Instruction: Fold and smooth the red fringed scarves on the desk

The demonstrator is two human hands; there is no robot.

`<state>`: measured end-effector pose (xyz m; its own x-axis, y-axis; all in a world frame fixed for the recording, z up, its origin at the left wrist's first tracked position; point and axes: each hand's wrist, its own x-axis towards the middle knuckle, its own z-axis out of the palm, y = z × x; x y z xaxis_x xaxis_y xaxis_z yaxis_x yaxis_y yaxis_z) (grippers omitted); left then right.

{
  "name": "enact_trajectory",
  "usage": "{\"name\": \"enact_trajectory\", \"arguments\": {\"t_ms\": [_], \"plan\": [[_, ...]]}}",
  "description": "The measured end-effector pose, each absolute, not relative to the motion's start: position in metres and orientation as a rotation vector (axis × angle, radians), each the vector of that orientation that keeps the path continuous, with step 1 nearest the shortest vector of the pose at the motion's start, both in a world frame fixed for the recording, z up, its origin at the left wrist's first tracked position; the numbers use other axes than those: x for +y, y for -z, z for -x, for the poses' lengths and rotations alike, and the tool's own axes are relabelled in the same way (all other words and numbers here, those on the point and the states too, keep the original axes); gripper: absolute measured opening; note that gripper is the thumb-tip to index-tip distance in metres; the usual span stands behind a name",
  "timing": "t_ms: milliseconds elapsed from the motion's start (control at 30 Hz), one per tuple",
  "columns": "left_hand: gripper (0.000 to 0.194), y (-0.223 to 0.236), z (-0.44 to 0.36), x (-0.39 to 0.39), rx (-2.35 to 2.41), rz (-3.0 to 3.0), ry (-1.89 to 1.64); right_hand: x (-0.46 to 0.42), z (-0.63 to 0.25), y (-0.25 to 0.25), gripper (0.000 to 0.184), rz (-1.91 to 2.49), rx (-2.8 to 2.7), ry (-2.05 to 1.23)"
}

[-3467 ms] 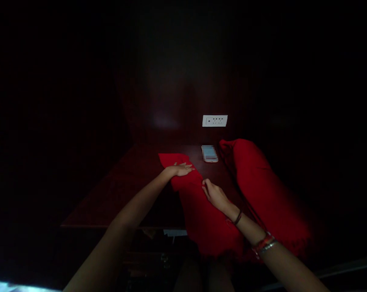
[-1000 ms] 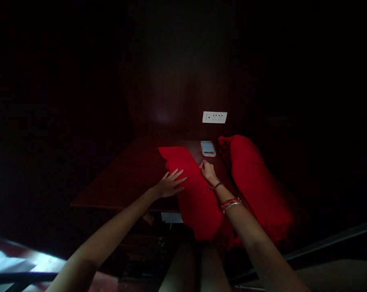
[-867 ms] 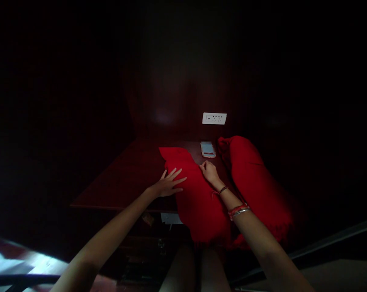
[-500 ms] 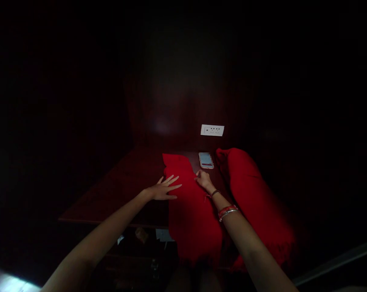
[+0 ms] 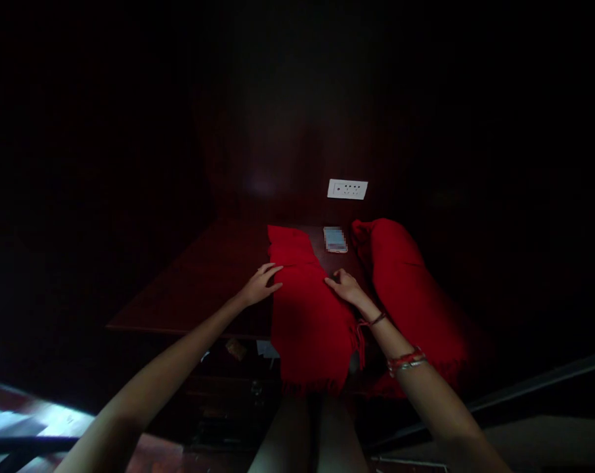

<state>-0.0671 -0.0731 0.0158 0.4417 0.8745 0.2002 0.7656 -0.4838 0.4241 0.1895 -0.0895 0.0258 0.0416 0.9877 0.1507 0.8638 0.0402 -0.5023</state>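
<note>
A long red cloth [image 5: 302, 302] lies across a dark wooden table [image 5: 199, 289] and hangs over its near edge, fringe at the bottom. My left hand [image 5: 261, 284] rests on the cloth's left edge, fingers curled at the border. My right hand [image 5: 344, 286] lies on the cloth's right edge, fingers spread flat. The right wrist carries a dark band and red bangles. A second red cloth [image 5: 406, 289] drapes over the table's right side, close to my right forearm.
A phone [image 5: 335, 239] lies at the back of the table between the two cloths. A white socket plate [image 5: 347, 189] sits on the dark wall behind. Below the table edge are shelves with small items [image 5: 236, 348]. The room is very dark.
The cloth now lies straighter, its left side squared up. My left hand moved from lying flat on the cloth to its left edge; my right hand slid back along the right edge.
</note>
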Motion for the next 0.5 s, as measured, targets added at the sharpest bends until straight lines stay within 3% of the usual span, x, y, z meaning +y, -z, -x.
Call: {"name": "enact_trajectory", "arguments": {"t_ms": [133, 233, 400, 500], "plan": [[0.053, -0.024, 0.048, -0.088, 1.630, -1.806, -0.687, -0.117, -0.191, -0.031, 0.033, 1.966, -1.864, -0.496], [0.035, -0.037, 0.033, -0.089, 1.591, -1.448, -0.600, -0.119, -0.184, -0.036, 0.028, 2.008, -1.858, -0.494], [0.009, -0.055, 0.024, -0.095, 1.502, -1.330, -0.592, -0.119, -0.184, -0.037, 0.025, 1.994, -1.954, -0.259], [0.008, -0.056, 0.021, -0.101, 1.364, -1.235, -0.663, -0.119, -0.184, -0.034, 0.023, 2.072, -1.996, -0.384]]}}
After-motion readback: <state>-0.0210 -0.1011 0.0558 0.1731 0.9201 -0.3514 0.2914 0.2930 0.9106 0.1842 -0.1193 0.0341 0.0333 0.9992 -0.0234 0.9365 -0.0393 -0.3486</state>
